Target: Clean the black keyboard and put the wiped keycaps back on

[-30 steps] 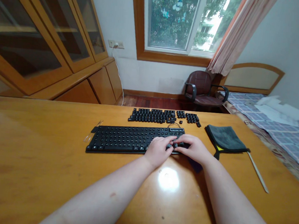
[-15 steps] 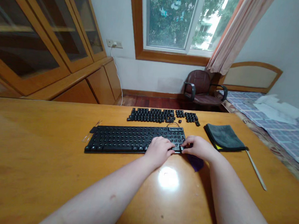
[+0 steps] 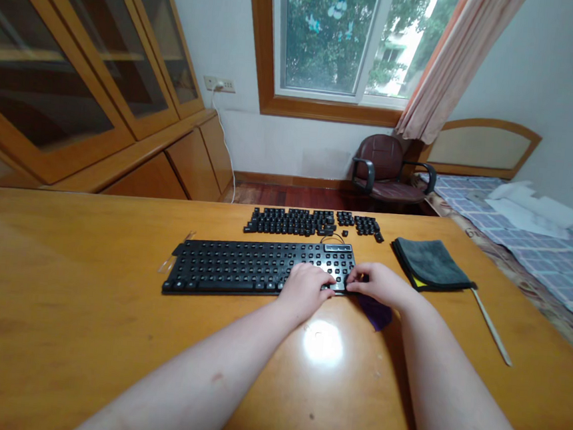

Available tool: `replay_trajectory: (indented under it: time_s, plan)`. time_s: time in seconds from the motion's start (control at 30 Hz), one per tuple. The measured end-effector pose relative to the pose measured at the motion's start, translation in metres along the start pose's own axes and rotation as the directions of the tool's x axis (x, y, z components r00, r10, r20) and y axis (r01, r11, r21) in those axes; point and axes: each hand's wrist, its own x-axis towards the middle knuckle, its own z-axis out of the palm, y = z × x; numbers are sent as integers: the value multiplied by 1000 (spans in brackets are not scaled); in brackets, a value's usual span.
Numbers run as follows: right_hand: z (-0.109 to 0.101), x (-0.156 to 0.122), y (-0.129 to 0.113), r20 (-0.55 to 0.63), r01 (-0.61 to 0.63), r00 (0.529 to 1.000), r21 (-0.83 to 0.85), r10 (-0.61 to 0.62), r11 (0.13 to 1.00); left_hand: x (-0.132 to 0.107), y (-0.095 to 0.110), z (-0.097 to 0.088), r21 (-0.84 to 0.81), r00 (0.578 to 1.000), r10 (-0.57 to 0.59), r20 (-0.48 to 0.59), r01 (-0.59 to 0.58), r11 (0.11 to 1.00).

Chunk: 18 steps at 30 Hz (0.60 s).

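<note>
A black keyboard [image 3: 242, 268] with its keycaps taken off lies across the wooden desk [image 3: 81, 317]. My left hand [image 3: 305, 289] rests on its front right part, fingers curled down onto the frame. My right hand [image 3: 379, 285] grips the keyboard's right end, fingertips pinched at the front right corner. Under my right wrist a purple object [image 3: 375, 313] peeks out. Rows of loose black keycaps [image 3: 310, 222] lie behind the keyboard.
A folded grey cloth [image 3: 430, 263] lies right of the keyboard, and a thin pale stick [image 3: 490, 324] beside it. A clear plastic tool [image 3: 171, 258] sits at the keyboard's left end. Behind the desk stand a dark armchair [image 3: 388, 174], a bed [image 3: 526, 229] and cabinets [image 3: 91, 91].
My right hand slid from over the keypad to the keyboard's right end. My left hand shifted slightly toward the front edge. The view tilted a little.
</note>
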Motion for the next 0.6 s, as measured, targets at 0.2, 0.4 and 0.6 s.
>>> replay_trajectory:
  time_s: [0.2,0.4,0.6]
  plan:
    - [5,7,7,-174,-104,976,151,130,983,-1,0,3,-18,998,-35,-50,34,999]
    - [8,10,9,-130,-106,981,255,142,961,1,0,0,-19,999,-36,-10,35,999]
    - [10,12,19,-157,-40,985,196,72,980,0,2,-3,4,1000,-30,9,30,1000]
